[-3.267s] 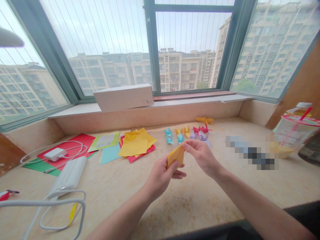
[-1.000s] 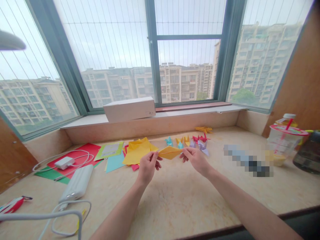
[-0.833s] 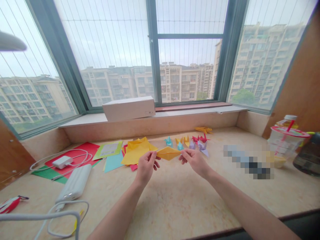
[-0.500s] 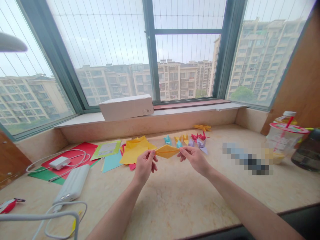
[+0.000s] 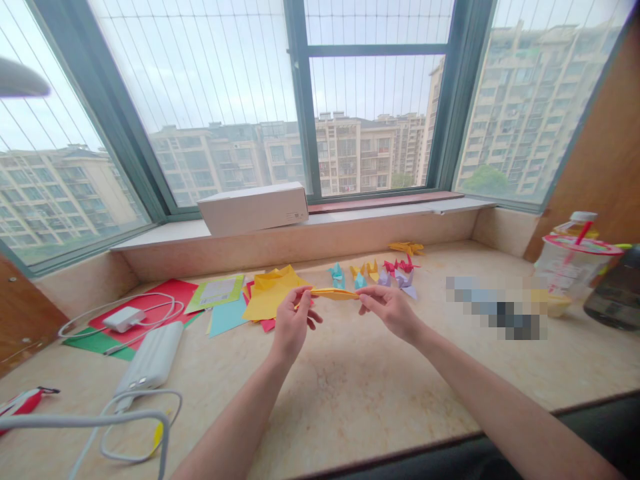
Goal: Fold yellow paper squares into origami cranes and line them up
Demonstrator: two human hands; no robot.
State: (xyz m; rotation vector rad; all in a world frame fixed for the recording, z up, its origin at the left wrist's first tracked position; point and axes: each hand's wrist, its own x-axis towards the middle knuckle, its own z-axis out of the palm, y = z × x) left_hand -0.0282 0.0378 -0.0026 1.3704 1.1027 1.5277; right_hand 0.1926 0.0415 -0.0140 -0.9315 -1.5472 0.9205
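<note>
Left hand [image 5: 293, 325], right hand [image 5: 393, 311]: pinch grips on one folded yellow paper [image 5: 334, 293].

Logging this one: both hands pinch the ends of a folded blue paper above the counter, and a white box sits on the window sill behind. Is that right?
Not quite: the colour is wrong. The folded paper is yellow-orange, not blue. The head view shows the left hand and right hand pinching its ends above the counter, with the white box on the window sill behind.
</note>
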